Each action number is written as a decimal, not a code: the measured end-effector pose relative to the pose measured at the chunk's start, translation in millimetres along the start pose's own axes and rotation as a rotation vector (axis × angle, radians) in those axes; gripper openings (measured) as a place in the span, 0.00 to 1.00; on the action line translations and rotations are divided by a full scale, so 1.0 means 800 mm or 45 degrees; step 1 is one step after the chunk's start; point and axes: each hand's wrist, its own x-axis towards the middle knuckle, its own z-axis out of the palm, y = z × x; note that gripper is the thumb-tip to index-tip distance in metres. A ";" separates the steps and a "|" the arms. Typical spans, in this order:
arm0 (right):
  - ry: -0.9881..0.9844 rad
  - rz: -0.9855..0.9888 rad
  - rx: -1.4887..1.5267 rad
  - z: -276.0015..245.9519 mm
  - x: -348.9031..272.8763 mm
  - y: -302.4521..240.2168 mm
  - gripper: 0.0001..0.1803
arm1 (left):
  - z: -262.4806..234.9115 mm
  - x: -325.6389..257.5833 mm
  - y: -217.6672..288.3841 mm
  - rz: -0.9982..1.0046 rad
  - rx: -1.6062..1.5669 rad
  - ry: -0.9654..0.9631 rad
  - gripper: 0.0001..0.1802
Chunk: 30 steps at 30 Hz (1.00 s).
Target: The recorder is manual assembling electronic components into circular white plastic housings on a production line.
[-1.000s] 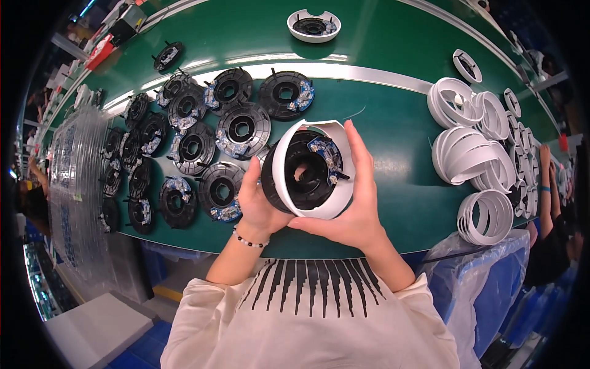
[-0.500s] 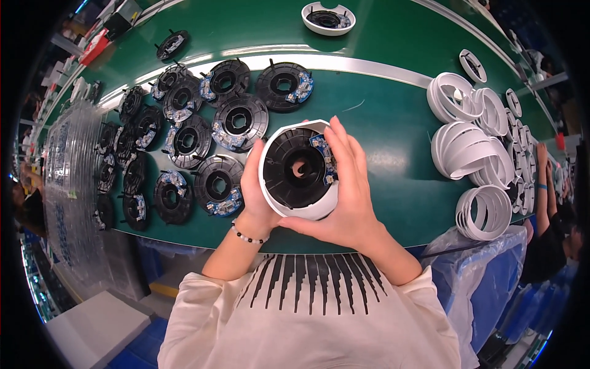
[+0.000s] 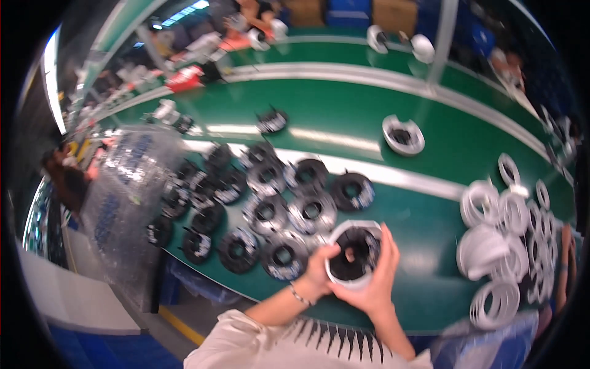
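Observation:
Both hands hold a round assembly (image 3: 355, 252), a black ring part seated inside a white ring housing, over the near edge of the green table (image 3: 424, 221). My left hand (image 3: 321, 265) grips its left side with a finger reaching into the black centre. My right hand (image 3: 376, 278) cups its right and lower side. Several black ring parts (image 3: 270, 209) lie in rows just left of the hands. A stack of white ring housings (image 3: 499, 246) lies to the right.
A bubble-wrap sheet (image 3: 126, 190) hangs over the table's left end. One assembled white-and-black ring (image 3: 402, 135) and a lone black part (image 3: 271, 121) sit on the far belt. Other people work at the far side and right edge.
The view has swung upward, showing more of the far table and the other workers. The hands still hold the assembly, which now sits lower in the picture, with a left finger pushed into its centre.

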 end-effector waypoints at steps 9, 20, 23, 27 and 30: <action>0.189 -0.152 0.127 -0.021 -0.016 0.013 0.55 | 0.053 0.031 0.028 -0.294 0.197 0.039 0.25; 0.741 0.268 -0.542 -0.174 -0.048 0.081 0.16 | -0.001 0.281 0.163 -0.079 0.694 0.353 0.19; 0.821 0.386 -0.686 -0.196 -0.077 0.093 0.11 | -0.046 0.357 0.151 -0.032 0.783 0.417 0.24; 0.803 0.514 -0.759 -0.195 -0.080 0.104 0.10 | -0.116 0.402 0.153 0.065 0.742 0.472 0.23; 0.824 0.559 -0.664 -0.190 -0.060 0.120 0.11 | -0.098 0.386 0.140 0.344 1.295 0.699 0.28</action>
